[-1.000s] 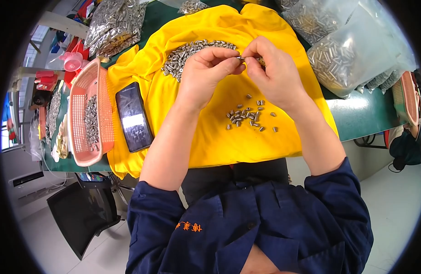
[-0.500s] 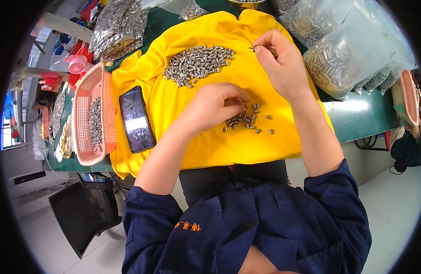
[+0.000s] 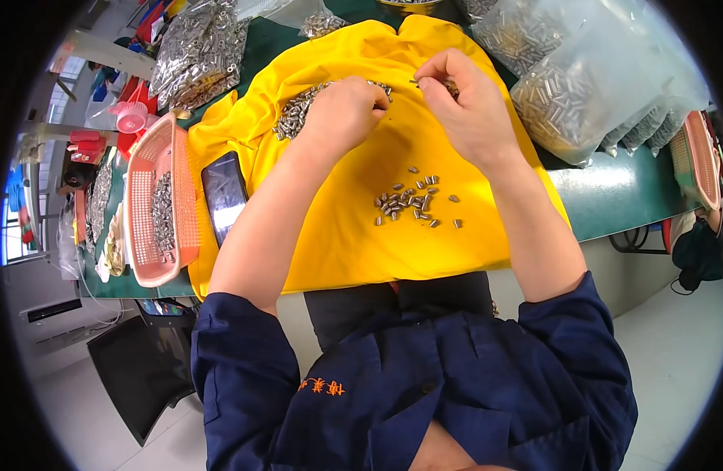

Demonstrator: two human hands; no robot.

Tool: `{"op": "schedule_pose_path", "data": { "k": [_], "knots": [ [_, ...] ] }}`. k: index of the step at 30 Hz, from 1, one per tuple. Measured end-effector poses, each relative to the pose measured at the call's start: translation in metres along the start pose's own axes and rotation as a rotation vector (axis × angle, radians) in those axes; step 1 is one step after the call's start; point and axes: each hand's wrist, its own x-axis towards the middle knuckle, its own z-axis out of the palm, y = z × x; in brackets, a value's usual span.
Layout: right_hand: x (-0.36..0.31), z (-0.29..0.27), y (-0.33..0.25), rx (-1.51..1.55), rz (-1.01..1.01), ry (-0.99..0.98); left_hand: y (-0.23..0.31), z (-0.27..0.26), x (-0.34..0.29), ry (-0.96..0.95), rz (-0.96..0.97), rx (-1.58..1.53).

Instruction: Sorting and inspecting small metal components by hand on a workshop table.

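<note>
My left hand [image 3: 342, 114] hovers over the large pile of small metal sleeves [image 3: 291, 116], its fingers curled together. What they hold, if anything, is hidden. Across from it, my right hand [image 3: 469, 110] pinches a thin dark pin-like piece [image 3: 415, 82] between thumb and forefinger. A few small metal bits also seem tucked in its curled fingers, partly hidden. Closer to me, a smaller group of loose metal sleeves [image 3: 403, 203] lies scattered. Both piles rest on a yellow cloth [image 3: 338, 243], spread over the green table.
On the left lie a dark phone [image 3: 223, 192] and a pink basket [image 3: 132, 212] with metal parts. Clear bags of parts [image 3: 204, 55] stand at the far left, and larger filled bags [image 3: 561, 102] at the right. A metal bowl [image 3: 412, 6] sits at the back.
My left hand has moved from the small group up and away to the large pile, uncovering the loose sleeves. My right hand keeps its pinch, shifting only slightly in view.
</note>
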Motion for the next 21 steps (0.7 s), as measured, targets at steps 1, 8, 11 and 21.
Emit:
{"op": "schedule_pose_path", "data": {
  "k": [1,8,11,21],
  "knots": [
    [0.000,-0.001,0.000,0.001,-0.003,0.003,0.004,-0.003,0.002,0.009,0.014,-0.003],
    [-0.001,-0.003,-0.001,0.015,0.057,-0.105,0.023,-0.013,-0.021,0.069,-0.316,-1.407],
    [-0.003,0.000,-0.001,0.028,0.072,-0.193,0.023,-0.010,-0.030,0.063,-0.314,-1.537],
    [-0.005,0.004,0.001,-0.114,-0.044,-0.264,0.020,-0.009,-0.030,0.083,-0.319,-1.460]
  ]
}}
